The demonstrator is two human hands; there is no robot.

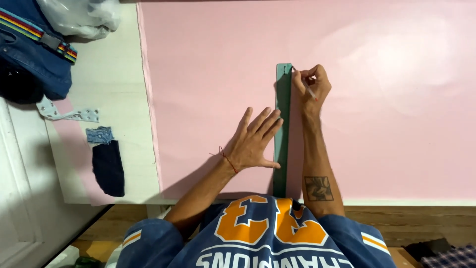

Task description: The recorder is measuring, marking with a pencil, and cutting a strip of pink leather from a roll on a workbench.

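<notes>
Covering most of the white worktop, a large pink fabric sheet lies flat. A long green plastic ruler rests upright across it. The left hand, fingers spread, presses the ruler's edge; the right hand pinches a thin pen at the ruler's far end.
</notes>
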